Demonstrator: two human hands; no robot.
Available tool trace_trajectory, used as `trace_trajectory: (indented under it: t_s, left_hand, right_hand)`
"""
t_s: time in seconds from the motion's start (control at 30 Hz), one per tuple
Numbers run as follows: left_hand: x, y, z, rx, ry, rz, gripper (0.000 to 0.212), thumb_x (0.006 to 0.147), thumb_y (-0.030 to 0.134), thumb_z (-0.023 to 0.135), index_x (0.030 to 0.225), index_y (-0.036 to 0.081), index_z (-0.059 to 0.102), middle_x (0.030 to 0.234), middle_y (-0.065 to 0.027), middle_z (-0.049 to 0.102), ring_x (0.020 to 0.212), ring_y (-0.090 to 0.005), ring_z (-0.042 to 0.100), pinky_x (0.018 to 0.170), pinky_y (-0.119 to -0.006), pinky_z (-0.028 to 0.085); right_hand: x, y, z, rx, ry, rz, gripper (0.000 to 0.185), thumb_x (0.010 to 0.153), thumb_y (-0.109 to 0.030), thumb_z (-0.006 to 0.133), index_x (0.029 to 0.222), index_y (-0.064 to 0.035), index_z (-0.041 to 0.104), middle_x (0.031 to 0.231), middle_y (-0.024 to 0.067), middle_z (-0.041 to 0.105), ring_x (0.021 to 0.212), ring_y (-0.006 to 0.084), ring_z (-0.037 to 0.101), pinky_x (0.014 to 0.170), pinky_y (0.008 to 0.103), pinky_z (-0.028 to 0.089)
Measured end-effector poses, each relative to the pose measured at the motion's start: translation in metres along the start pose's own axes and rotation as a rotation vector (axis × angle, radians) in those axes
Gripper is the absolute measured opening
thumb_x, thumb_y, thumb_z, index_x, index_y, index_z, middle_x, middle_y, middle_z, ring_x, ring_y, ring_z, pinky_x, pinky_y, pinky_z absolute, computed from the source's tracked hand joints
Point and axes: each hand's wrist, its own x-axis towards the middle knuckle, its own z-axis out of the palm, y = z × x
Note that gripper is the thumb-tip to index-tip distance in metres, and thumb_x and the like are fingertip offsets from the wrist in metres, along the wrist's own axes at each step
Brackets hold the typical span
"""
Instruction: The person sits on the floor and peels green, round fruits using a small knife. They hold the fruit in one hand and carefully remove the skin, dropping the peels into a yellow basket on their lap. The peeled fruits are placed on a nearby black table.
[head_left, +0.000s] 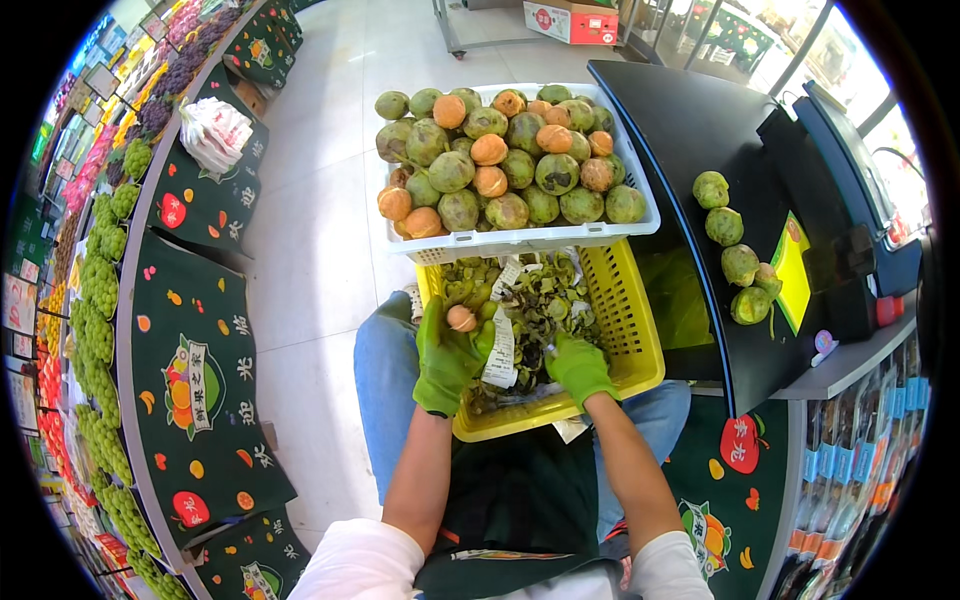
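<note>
My left hand (452, 358), in a green glove, holds a peeled walnut (461, 319) with a bare tan shell between thumb and fingers. My right hand (581, 367), also gloved in green, is curled around a small tool (552, 348); only a shiny bit shows, and its kind is hidden. Both hands are over a yellow plastic basket (637, 330), which sits between my knees. Inside it lie green and blackened husk scraps (559, 300) and a printed paper slip (501, 352). Beyond stands a white plastic crate (525, 241), heaped with green-husked walnuts (451, 171) and several husked ones (489, 149).
A black counter (675, 112) at right bears several green walnuts (725, 226), a yellow card (795, 270) and a monitor (844, 165). A fruit display with green grapes (97, 277) runs along the left, with white plastic bags (215, 135) hanging from it. A cardboard box (574, 22) is farther back.
</note>
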Motion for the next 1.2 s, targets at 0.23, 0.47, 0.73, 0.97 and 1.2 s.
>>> trace_trajectory:
  t_s: [0.23,0.47,0.73,0.97,1.2]
  left_hand:
    - [-0.003,0.009,-0.003,-0.145,-0.026,-0.112,0.057,0.094,0.054,0.052,0.135,0.014,0.057,0.123,-0.0058,0.066,0.097,-0.0190,0.065,0.067,-0.029,0.057]
    - [-0.003,0.001,-0.004,-0.272,-0.052,-0.130,0.061,0.092,0.052,0.055,0.135,0.009,0.056,0.129,-0.0093,0.063,0.111,-0.0249,0.063,0.078,-0.034,0.058]
    - [-0.008,0.004,0.011,-0.315,0.037,-0.030,0.056,0.092,0.045,0.059,0.133,0.006,0.057,0.133,-0.0113,0.060,0.121,-0.0266,0.057,0.099,-0.039,0.051]
    - [-0.007,-0.001,0.000,-0.336,0.000,-0.029,0.044,0.100,0.035,0.050,0.132,0.007,0.057,0.138,-0.0128,0.056,0.129,-0.0292,0.051,0.105,-0.041,0.045]
    - [-0.003,-0.014,-0.001,-0.181,-0.046,0.016,0.041,0.101,0.033,0.050,0.133,0.007,0.056,0.140,-0.0123,0.054,0.132,-0.0291,0.048,0.109,-0.042,0.042]
  right_hand:
    - [0.003,-0.003,0.010,-0.038,-0.067,-0.130,0.026,0.090,-0.027,0.053,0.106,-0.0130,0.066,0.098,0.0168,0.070,0.088,0.0363,0.068,0.074,0.0515,0.052]
    - [-0.005,0.005,-0.009,-0.057,-0.123,-0.224,0.030,0.091,-0.033,0.053,0.111,-0.0133,0.065,0.095,0.0177,0.069,0.088,0.0361,0.067,0.077,0.0513,0.050]
    - [-0.027,0.039,-0.012,-0.184,0.088,-0.047,0.019,0.089,-0.024,0.056,0.093,-0.0102,0.068,0.083,0.0138,0.070,0.076,0.0326,0.069,0.061,0.0487,0.051]
    - [-0.029,0.024,-0.033,-0.177,-0.034,-0.135,0.024,0.087,-0.022,0.057,0.105,-0.0093,0.068,0.085,0.0161,0.071,0.079,0.0341,0.069,0.066,0.0470,0.052]
    - [-0.069,-0.036,-0.094,0.520,0.321,-0.253,0.037,0.088,-0.025,0.062,0.118,-0.0041,0.061,0.083,0.0220,0.066,0.077,0.0399,0.065,0.066,0.0485,0.049]
